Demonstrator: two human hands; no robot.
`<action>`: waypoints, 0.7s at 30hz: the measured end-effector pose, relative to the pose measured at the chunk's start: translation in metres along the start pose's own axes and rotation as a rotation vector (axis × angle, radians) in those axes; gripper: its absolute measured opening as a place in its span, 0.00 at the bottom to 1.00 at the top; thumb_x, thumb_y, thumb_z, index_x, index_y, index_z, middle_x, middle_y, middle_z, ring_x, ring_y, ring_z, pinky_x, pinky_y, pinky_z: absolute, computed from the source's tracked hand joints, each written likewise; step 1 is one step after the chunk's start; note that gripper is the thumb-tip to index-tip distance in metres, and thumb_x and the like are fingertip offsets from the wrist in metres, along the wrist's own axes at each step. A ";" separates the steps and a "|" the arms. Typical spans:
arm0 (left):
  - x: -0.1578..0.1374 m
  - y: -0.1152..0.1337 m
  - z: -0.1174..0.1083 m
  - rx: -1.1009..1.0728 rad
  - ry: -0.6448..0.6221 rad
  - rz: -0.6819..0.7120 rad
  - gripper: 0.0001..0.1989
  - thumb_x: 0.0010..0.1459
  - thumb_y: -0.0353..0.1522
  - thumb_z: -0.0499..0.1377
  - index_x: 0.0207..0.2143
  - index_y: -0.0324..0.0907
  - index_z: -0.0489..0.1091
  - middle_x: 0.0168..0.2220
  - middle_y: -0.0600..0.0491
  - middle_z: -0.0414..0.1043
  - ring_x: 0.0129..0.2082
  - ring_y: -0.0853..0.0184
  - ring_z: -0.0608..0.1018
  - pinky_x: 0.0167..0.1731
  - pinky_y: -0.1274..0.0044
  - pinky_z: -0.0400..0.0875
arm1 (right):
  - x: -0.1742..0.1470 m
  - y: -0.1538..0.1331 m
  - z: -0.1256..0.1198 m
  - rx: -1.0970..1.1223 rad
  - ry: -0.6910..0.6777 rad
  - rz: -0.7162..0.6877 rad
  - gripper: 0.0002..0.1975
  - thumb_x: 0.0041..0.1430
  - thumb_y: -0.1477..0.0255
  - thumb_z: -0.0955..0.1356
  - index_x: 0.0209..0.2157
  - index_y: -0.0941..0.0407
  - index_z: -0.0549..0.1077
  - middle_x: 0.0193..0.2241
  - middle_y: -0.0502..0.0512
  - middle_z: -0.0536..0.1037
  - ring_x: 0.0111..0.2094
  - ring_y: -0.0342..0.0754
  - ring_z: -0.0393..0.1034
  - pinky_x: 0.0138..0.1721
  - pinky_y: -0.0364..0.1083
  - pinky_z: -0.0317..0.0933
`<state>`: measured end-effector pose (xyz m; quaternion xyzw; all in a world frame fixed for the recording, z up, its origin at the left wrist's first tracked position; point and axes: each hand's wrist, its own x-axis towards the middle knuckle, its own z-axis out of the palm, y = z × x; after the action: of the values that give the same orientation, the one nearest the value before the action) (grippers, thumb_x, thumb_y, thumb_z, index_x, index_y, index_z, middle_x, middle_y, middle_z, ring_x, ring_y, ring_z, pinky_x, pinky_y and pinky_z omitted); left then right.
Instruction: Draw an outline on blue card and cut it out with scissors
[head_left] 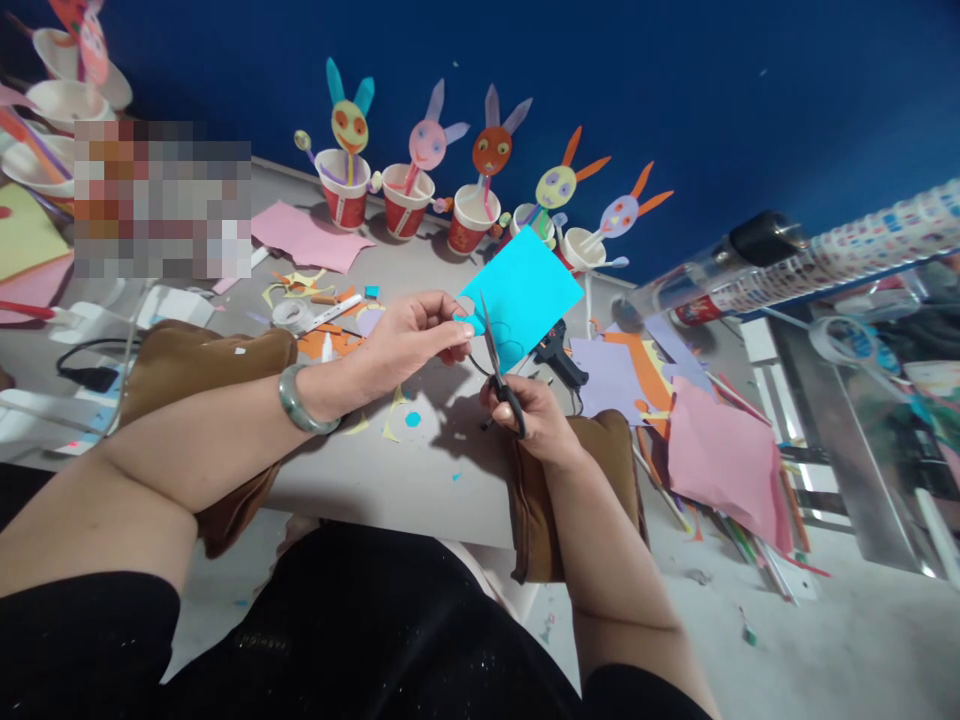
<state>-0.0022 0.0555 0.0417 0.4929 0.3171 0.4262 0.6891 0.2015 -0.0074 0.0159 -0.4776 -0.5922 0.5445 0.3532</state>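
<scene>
My left hand (416, 340) pinches the near left edge of a bright blue paper sheet (525, 290), held up over the grey table (420, 470). My right hand (529, 405) grips the black handles of a pair of scissors (495, 365). The blades point up into the sheet's lower edge, beside a drawn curved outline. A green bangle (300, 405) sits on my left wrist. Both forearms rest on brown cushions (202, 365).
Several paper cups with paper rabbit heads (405, 190) stand in a row at the table's back. Pink paper (307, 235), scraps, a tape roll (292, 315) and a marker lie left. A black glue gun (559, 350), purple and pink sheets (724, 455) lie right.
</scene>
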 end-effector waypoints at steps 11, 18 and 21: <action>0.000 -0.001 0.000 -0.028 -0.008 0.024 0.11 0.51 0.34 0.68 0.29 0.40 0.68 0.22 0.58 0.71 0.22 0.74 0.73 0.27 0.80 0.70 | 0.001 0.003 0.000 0.010 -0.005 -0.026 0.31 0.45 0.42 0.74 0.21 0.56 0.67 0.20 0.47 0.67 0.22 0.40 0.54 0.27 0.44 0.51; 0.001 -0.001 0.001 -0.028 0.003 0.012 0.16 0.48 0.38 0.72 0.30 0.40 0.68 0.23 0.59 0.70 0.22 0.75 0.73 0.26 0.80 0.70 | 0.001 0.002 0.000 -0.037 -0.021 -0.027 0.31 0.45 0.41 0.74 0.21 0.56 0.67 0.20 0.47 0.67 0.23 0.41 0.56 0.28 0.44 0.53; 0.001 -0.001 0.001 -0.002 0.017 0.019 0.16 0.49 0.38 0.71 0.29 0.40 0.68 0.24 0.58 0.70 0.23 0.74 0.74 0.26 0.80 0.69 | 0.001 0.002 -0.001 -0.043 -0.038 -0.031 0.31 0.46 0.41 0.73 0.21 0.56 0.67 0.21 0.47 0.68 0.24 0.41 0.56 0.28 0.44 0.52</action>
<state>-0.0008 0.0564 0.0414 0.4916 0.3179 0.4372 0.6828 0.2022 -0.0061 0.0137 -0.4654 -0.6176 0.5350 0.3401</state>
